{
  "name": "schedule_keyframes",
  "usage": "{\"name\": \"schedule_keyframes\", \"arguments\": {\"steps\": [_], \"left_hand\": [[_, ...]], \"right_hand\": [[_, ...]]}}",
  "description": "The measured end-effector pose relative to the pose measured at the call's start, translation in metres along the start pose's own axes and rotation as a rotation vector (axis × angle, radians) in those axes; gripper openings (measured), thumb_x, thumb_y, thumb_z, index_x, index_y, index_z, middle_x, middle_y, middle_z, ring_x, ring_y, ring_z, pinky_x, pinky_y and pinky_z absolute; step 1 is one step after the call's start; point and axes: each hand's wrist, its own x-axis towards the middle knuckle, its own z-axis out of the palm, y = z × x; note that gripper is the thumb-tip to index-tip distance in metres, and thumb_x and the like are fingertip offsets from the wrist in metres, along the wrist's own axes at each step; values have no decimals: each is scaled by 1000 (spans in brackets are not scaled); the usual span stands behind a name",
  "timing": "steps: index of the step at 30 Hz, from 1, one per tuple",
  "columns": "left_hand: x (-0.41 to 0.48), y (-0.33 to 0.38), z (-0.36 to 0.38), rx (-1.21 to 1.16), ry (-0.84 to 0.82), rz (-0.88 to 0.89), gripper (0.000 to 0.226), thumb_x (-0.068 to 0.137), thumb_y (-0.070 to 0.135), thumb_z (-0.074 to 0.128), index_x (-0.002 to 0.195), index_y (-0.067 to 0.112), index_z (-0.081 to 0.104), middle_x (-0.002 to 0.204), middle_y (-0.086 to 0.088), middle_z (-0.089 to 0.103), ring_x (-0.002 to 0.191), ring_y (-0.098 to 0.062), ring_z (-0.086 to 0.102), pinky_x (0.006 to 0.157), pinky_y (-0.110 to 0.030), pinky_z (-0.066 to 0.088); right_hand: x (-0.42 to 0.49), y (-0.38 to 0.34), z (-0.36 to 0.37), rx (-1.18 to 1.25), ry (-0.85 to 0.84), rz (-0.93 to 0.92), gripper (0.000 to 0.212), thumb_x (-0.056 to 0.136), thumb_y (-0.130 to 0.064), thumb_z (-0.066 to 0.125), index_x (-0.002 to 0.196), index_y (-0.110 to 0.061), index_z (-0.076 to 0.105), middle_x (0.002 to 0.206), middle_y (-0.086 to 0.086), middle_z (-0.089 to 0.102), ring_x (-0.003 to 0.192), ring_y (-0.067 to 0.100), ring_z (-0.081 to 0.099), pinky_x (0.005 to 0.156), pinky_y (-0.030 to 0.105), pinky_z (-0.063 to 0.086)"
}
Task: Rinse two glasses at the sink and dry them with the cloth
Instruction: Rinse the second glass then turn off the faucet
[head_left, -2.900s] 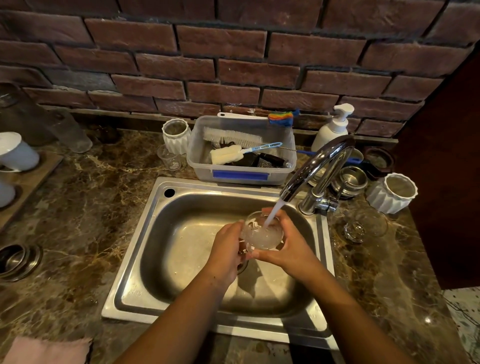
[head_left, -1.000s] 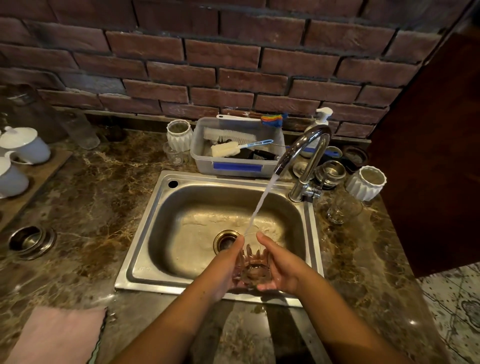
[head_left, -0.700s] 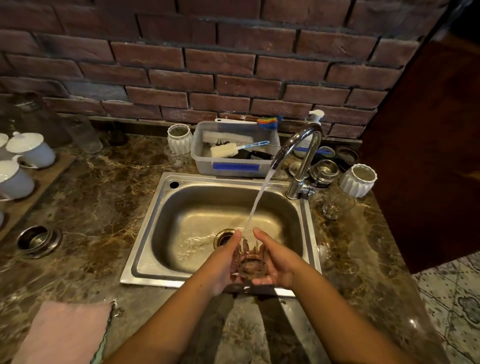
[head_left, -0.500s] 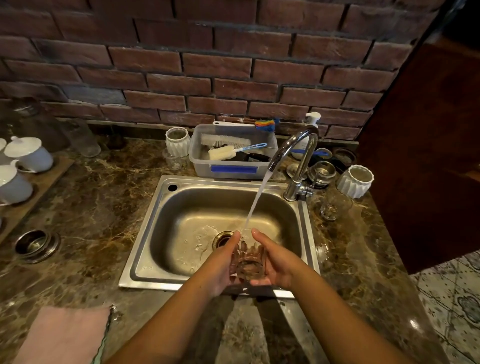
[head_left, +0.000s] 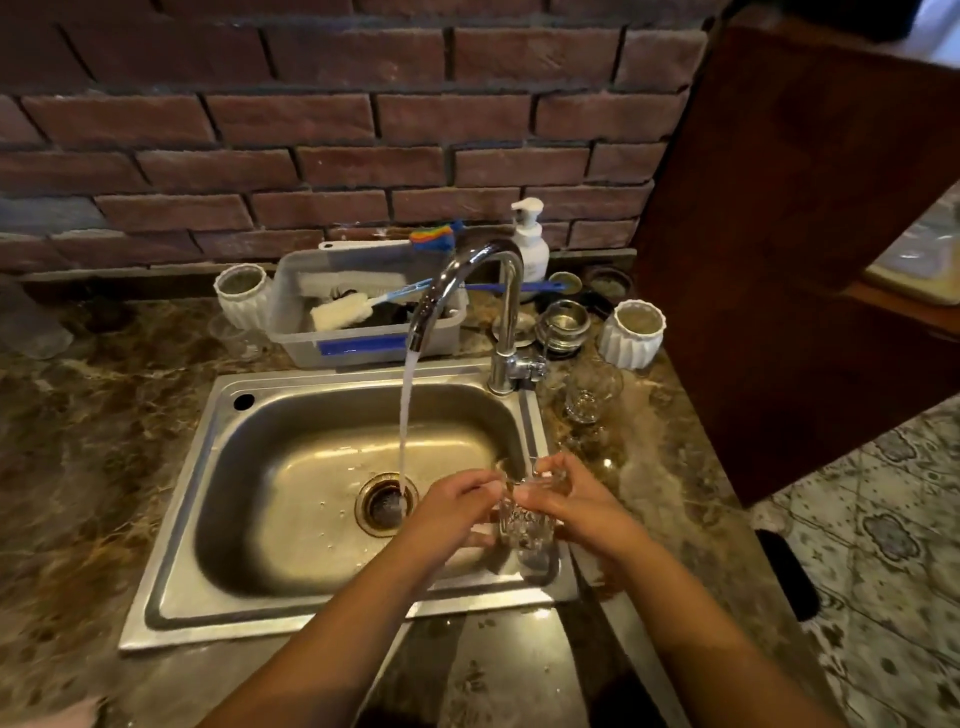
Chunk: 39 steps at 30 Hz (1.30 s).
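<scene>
On marble counter (head_left: 93, 467), steel sink (head_left: 270, 613)

Your left hand (head_left: 457, 506) and right hand (head_left: 574, 501) hold a glass (head_left: 524, 525) between them over the sink (head_left: 332, 608) at its right rim, right of the water stream (head_left: 404, 426). Behind the sink, a tub (head_left: 311, 348) sits left of the tap (head_left: 506, 312); a second glass (head_left: 589, 395) stands on the surface (head_left: 88, 441) to the tap's right.

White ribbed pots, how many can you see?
2. One white pot stands left of the grey tub, behind the sink. The other pot stands right of the tap.
</scene>
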Motion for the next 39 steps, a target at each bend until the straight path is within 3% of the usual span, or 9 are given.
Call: {"name": "schedule_keyframes", "arguments": {"steps": [3,10,14,18,24,27,31,35,39], "left_hand": [[14,13,23,45,-88,29,34,95,20,68,127,32,63,122,-2,71,108,-15,69,81,-29,60],[59,25,77,140,-140,94,63,78,-10,77,131,17,55,109,3,72,95,-5,73,74,-17,56],[83,23,95,195,-127,136,62,74,-4,83,122,25,57,106,8,72,92,1,72,72,-15,55],[102,11,105,227,-54,127,74,72,12,90,135,24,52,120,2,71,105,-10,71,87,-28,60],[124,4,113,345,13,190,70,73,16,89,121,43,47,117,9,69,108,-6,68,98,-35,57],[131,-1,115,330,30,195,71,71,20,87,125,42,48,121,6,70,112,-9,68,101,-44,55],[135,-4,120,364,55,211,70,67,35,85,126,44,47,118,12,70,110,-5,68,100,-41,55],[131,-6,126,414,89,264,68,73,35,86,124,50,44,116,20,67,110,2,65,99,-30,54],[131,-9,129,436,96,303,64,76,26,85,120,51,47,117,17,67,111,2,64,98,-34,55]], "right_hand": [[3,3,-32,13,32,-55,83,45,-52,95,114,-27,55,120,14,64,111,33,65,97,54,55],[16,2,-85,-34,69,-134,66,66,-21,91,120,-29,54,112,4,68,103,19,68,91,39,59],[34,16,-107,-56,81,-149,74,59,-32,92,124,-39,55,117,-2,71,109,14,69,96,37,56],[46,25,-118,-85,61,-173,80,68,-18,91,136,-31,50,125,-3,64,111,10,66,93,29,56],[65,31,-130,-129,23,-207,93,63,-23,90,143,-28,45,134,-1,58,122,13,60,101,32,52],[70,33,-134,-122,9,-226,91,68,-10,89,144,-27,43,132,-8,57,120,1,59,101,23,50],[73,38,-138,-111,3,-246,91,70,-1,87,144,-28,42,133,-13,57,123,-5,55,104,18,46],[70,42,-141,-97,-3,-239,94,68,-2,88,143,-34,42,133,-22,56,128,-3,53,107,20,44],[64,43,-144,-98,2,-228,93,70,-1,86,144,-32,41,134,-19,57,124,-6,55,100,15,46]]}}
